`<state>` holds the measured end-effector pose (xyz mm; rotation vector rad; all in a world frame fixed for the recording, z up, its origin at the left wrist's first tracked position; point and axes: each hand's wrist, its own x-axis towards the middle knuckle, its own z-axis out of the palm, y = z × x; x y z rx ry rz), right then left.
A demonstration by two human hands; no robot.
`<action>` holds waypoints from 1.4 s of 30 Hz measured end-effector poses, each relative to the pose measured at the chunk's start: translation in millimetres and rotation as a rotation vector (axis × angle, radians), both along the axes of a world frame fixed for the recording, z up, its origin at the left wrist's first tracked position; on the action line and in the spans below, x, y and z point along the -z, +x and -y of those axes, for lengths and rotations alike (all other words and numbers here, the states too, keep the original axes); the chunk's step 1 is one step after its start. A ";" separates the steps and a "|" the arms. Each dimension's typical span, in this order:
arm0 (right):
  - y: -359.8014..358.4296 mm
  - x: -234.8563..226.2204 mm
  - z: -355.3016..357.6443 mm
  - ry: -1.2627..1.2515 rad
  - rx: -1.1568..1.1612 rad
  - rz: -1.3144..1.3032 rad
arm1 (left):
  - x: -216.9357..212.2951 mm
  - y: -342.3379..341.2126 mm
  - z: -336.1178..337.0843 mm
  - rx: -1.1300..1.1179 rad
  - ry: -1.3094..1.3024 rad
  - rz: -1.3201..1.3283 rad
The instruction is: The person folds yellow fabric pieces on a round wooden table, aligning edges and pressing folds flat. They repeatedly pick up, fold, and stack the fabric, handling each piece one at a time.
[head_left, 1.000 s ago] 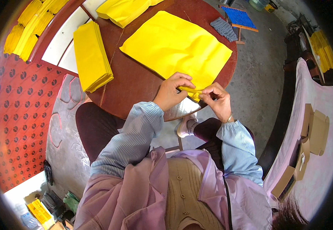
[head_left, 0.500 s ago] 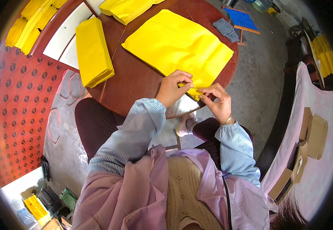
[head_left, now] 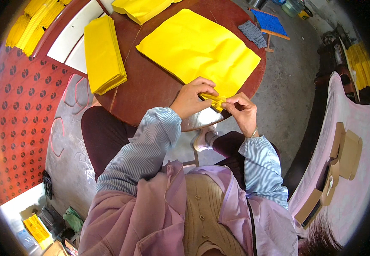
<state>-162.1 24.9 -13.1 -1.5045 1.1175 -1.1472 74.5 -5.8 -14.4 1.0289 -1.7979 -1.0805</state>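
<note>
A large yellow fabric piece point(head_left: 200, 45), flat and slightly creased, lies on the round reddish-brown table point(head_left: 140, 85). Its near corner is bunched up between my hands at the table's front edge. My left hand point(head_left: 193, 98) has its thumb and fingers closed on the left side of that gathered part. From the right, my right hand point(head_left: 242, 113) pinches the same edge between thumb and forefinger. The exact fold under the fingertips is partly hidden. Left of the piece rests a thick stack of folded yellow fabric point(head_left: 104, 55).
Another yellow piece point(head_left: 144, 9) lies at the table's far edge. A blue-topped stool point(head_left: 270, 22) and grey knitted cloth point(head_left: 252, 34) are beyond it on the right. Opened cardboard boxes point(head_left: 350, 155) lie on a pink-covered surface. My knees are below the table.
The gathered yellow edge shows more between my hands, and its folds look different. My left hand has shifted slightly left; my right hand keeps nearly the same place, still pinching.
</note>
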 end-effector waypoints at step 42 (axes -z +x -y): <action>1.1 -9.3 -3.3 -0.023 0.015 -0.166 | 4.3 -15.8 -1.1 -0.177 0.103 -0.064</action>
